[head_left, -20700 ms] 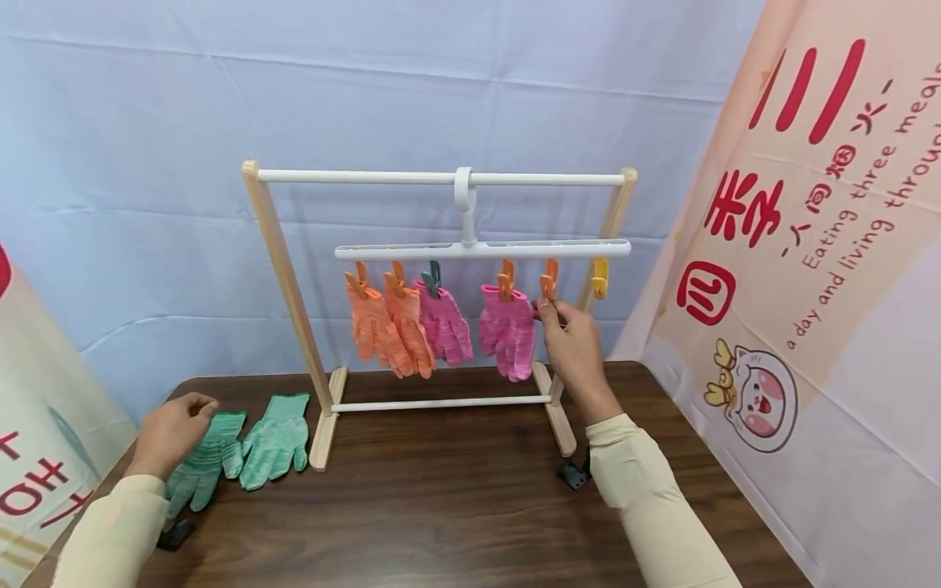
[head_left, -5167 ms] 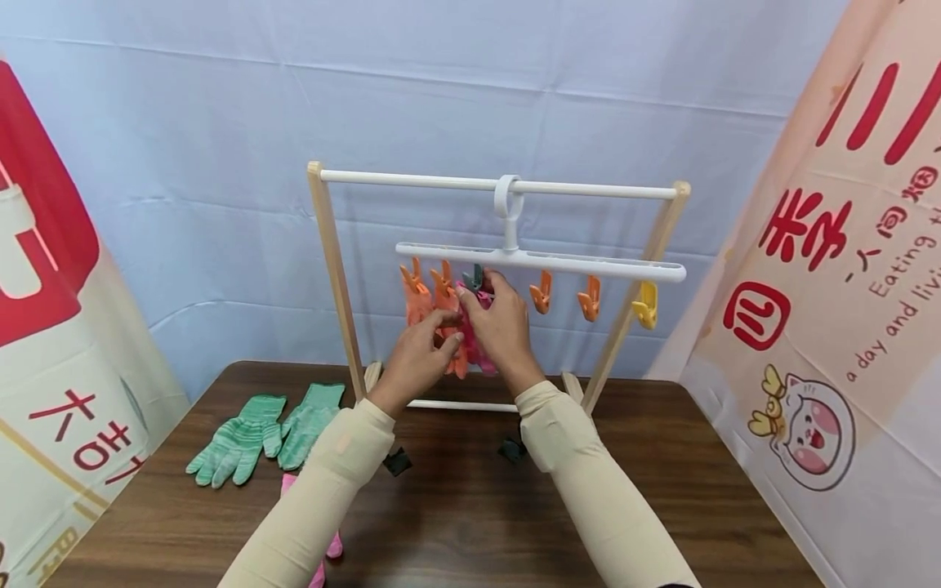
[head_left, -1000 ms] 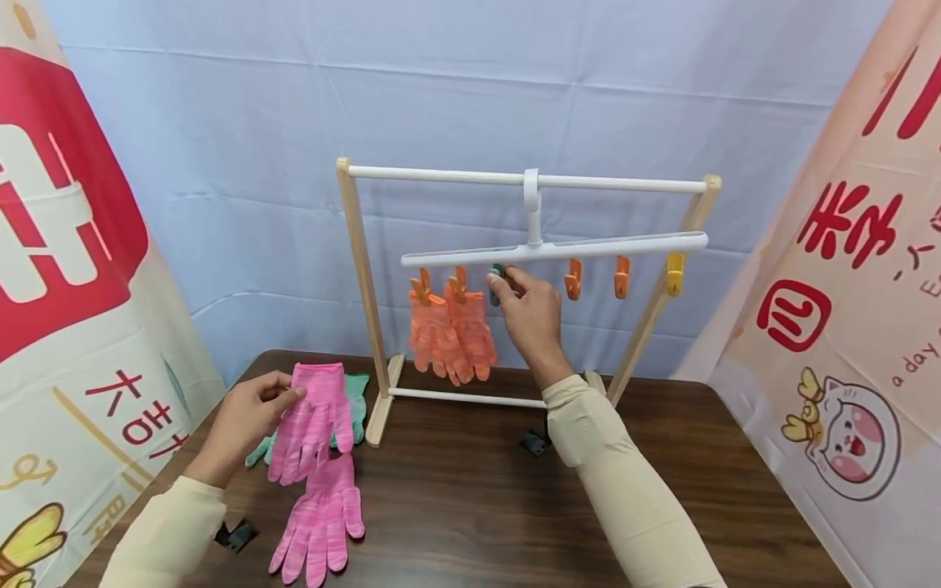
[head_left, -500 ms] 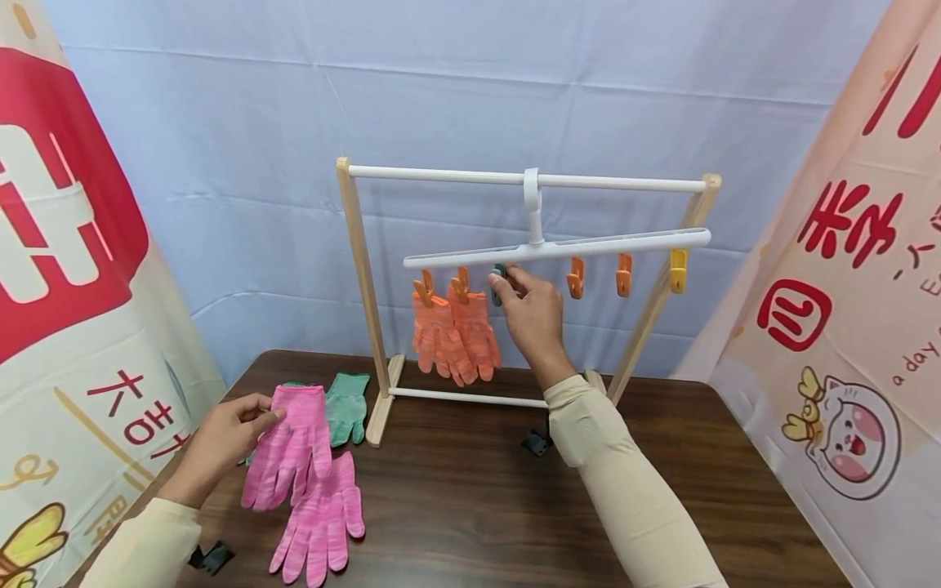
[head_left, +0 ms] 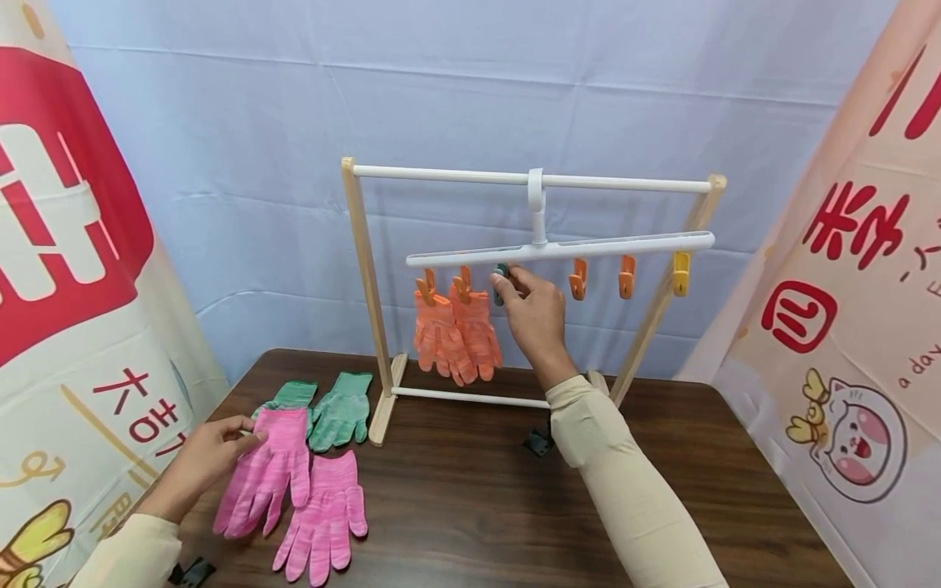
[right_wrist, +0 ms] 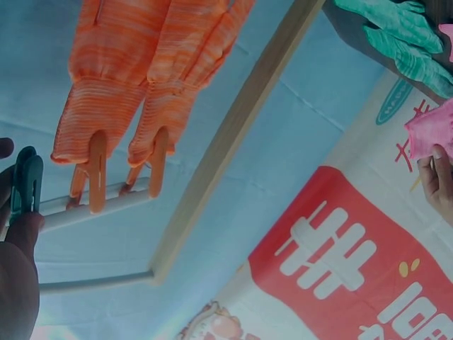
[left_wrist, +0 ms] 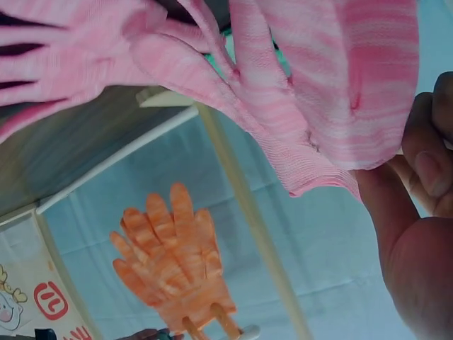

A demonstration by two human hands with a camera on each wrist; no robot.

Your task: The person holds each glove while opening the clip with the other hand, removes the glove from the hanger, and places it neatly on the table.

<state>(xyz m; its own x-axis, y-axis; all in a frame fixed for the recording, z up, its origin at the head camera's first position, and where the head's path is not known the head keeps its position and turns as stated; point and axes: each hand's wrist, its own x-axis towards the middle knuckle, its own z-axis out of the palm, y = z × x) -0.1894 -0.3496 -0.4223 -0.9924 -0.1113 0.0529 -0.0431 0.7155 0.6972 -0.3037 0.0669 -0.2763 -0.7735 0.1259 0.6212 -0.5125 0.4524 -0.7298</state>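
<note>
My left hand [head_left: 206,459] pinches a pink glove [head_left: 269,469] by its cuff, above the table at the left. Another pink glove [head_left: 327,514] lies flat on the table beside it. My right hand [head_left: 535,314] pinches the dark green clothespin [right_wrist: 27,180] under the white hanger [head_left: 559,250]; no glove hangs from that clothespin. Two orange gloves [head_left: 457,335] hang from orange clothespins [right_wrist: 98,170] at the hanger's left end. Behind the held glove, two green gloves [head_left: 341,412] lie on the table, one of them partly covered.
The hanger hooks on a white rail [head_left: 441,174] of a wooden stand [head_left: 365,278]. Two more orange clothespins [head_left: 626,278] and a yellow clothespin [head_left: 681,274] hang at its right without gloves. A brown table [head_left: 470,506] lies below, with cloth backdrops around.
The held pink glove has moved down and left with my left hand, uncovering more of the green gloves. My right hand stays on the green clothespin. Earlier, pink gloves hung on the hanger.
</note>
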